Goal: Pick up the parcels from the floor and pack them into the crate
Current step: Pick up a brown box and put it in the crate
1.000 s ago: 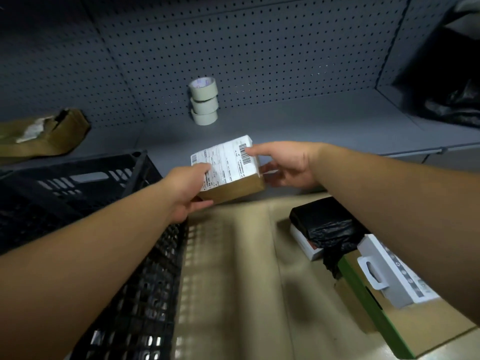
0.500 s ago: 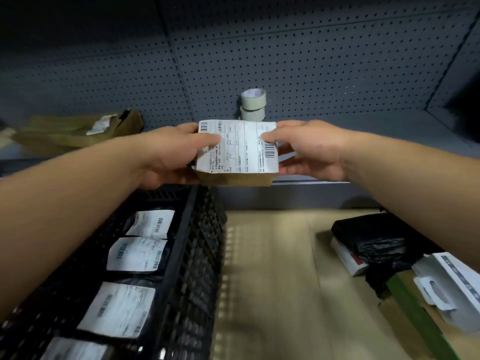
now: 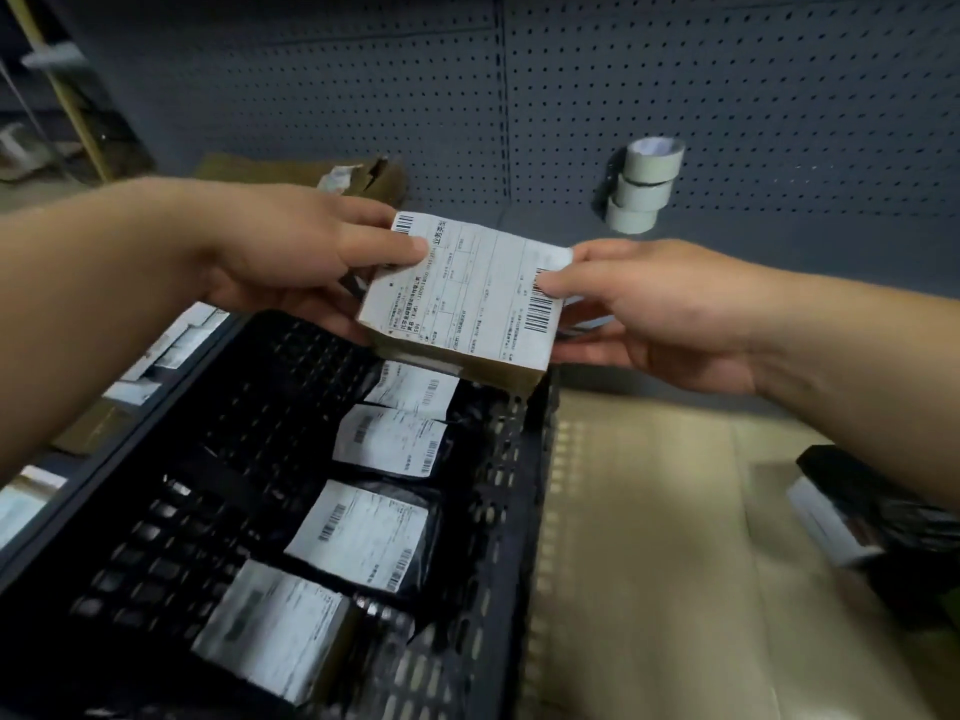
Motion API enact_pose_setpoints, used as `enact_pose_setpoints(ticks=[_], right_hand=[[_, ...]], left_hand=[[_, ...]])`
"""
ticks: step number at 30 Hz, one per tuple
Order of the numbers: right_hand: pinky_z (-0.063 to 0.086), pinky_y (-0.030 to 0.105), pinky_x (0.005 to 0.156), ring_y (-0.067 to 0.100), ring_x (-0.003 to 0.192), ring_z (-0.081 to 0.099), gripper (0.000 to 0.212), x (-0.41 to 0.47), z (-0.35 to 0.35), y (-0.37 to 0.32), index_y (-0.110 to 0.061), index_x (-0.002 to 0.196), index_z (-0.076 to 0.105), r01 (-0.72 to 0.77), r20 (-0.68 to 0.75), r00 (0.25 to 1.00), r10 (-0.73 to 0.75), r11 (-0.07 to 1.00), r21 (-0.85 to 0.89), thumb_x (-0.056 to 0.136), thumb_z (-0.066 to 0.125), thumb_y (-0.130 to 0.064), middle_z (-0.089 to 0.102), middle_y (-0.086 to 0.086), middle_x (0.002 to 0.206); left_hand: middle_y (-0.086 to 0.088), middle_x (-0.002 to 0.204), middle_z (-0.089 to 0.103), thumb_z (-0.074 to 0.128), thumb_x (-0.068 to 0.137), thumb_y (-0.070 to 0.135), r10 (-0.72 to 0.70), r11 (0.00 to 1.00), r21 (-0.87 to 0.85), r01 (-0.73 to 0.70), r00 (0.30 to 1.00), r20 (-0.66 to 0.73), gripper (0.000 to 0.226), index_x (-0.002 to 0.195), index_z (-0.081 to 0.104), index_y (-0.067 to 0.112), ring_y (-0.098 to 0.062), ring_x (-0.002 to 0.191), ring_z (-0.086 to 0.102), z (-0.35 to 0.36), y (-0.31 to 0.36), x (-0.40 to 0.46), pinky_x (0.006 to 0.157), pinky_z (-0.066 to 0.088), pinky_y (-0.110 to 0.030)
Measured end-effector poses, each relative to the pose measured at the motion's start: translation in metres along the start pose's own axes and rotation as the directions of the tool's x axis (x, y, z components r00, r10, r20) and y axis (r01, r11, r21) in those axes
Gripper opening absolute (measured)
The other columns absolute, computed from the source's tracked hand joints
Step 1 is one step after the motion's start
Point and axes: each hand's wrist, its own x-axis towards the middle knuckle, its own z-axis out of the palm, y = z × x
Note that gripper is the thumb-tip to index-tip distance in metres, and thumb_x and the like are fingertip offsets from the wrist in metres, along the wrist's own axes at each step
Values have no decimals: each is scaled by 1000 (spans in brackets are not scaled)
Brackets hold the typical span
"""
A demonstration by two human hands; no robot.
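Note:
I hold a small brown cardboard parcel (image 3: 467,298) with a white shipping label on top, above the far right corner of the black plastic crate (image 3: 511,491). My left hand (image 3: 306,252) grips its left end, thumb on the label. My right hand (image 3: 649,304) grips its right end, thumb by the barcode and fingers underneath. Inside the crate lie several parcels in black wrap with white labels (image 3: 363,537), lined along its right wall, and a boxier one (image 3: 270,626) nearest me.
A grey pegboard shelf unit stands behind, with three stacked tape rolls (image 3: 641,184) and a flattened cardboard piece (image 3: 311,174) on its shelf. Cardboard sheeting (image 3: 649,537) covers the floor right of the crate. A black-wrapped parcel (image 3: 872,517) lies at the right edge.
Both hands have carried the labelled parcel leftward from over the floor to above the crate's far right corner. The view has swung left, showing the crate's inside.

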Motion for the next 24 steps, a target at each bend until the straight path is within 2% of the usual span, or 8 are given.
enact_pose_setpoints(ticks=[2, 5, 8, 10, 12, 14, 18, 24], right_hand=[[60, 36, 88, 21, 100, 75, 6, 4, 14, 2, -14, 102, 65, -21, 47, 999, 23, 999, -24, 96, 66, -17, 79, 6, 101], [60, 28, 82, 21, 98, 75, 20, 8, 33, 4, -5, 110, 65, -50, 96, 993, 62, 992, -118, 94, 69, -17, 78, 8, 102], [57, 29, 89, 20, 94, 76, 25, 13, 55, 5, -3, 106, 67, -72, 134, 984, 116, 952, -296, 90, 74, -21, 79, 5, 100], [56, 32, 92, 17, 91, 76, 26, 16, 70, 8, -7, 104, 70, -79, 167, 969, 183, 867, -492, 88, 76, -27, 79, 0, 96], [57, 32, 90, 14, 89, 76, 24, 18, 85, 12, -13, 103, 72, -54, 216, 943, 253, 757, -651, 88, 76, -30, 79, -5, 93], [58, 31, 87, 14, 90, 76, 22, 21, 99, 17, -14, 107, 70, -46, 279, 890, 360, 682, -730, 90, 74, -27, 79, -5, 93], [60, 32, 86, 16, 91, 76, 24, 35, 122, 35, -6, 113, 69, -117, 341, 727, 596, 597, -794, 90, 72, -13, 80, 0, 95], [58, 43, 95, 31, 105, 72, 42, 56, 151, 67, 0, 122, 64, -56, 249, 542, 802, 330, -942, 86, 78, -16, 76, 12, 110]], left_hand=[[-4, 114, 77, 56, 98, 41, -29, 1000, 7, 29, 999, 27, 33, 128, 62, 28, -24, 101, 76, -9, -18, -3, 75, 64, -31], [-3, 115, 77, 55, 99, 40, -79, 997, 14, 79, 994, 76, 32, 128, 63, 29, -26, 102, 75, -20, -46, -8, 71, 65, -30], [-6, 116, 76, 55, 100, 36, -119, 993, 26, 117, 986, 119, 31, 128, 64, 26, -32, 110, 72, -25, -72, -10, 84, 63, -41], [-9, 116, 76, 57, 99, 35, -156, 988, 39, 152, 974, 162, 31, 127, 64, 23, -35, 113, 70, -24, -90, -11, 97, 56, -53], [-10, 116, 76, 58, 101, 31, -194, 981, 35, 191, 958, 212, 29, 127, 65, 22, -34, 112, 71, -18, -107, -10, 101, 53, -54], [-11, 115, 76, 59, 101, 25, -224, 974, 21, 227, 935, 277, 26, 126, 65, 23, -34, 110, 72, -10, -123, -8, 98, 56, -52], [-11, 114, 77, 61, 101, 18, -252, 965, 34, 260, 885, 392, 28, 128, 65, 20, -34, 108, 73, 12, -147, 0, 97, 57, -51], [-5, 94, 79, 67, 97, 10, -305, 950, 92, 298, 825, 475, 29, 126, 65, 7, -21, 90, 76, 44, -174, 9, 81, 64, -32]])
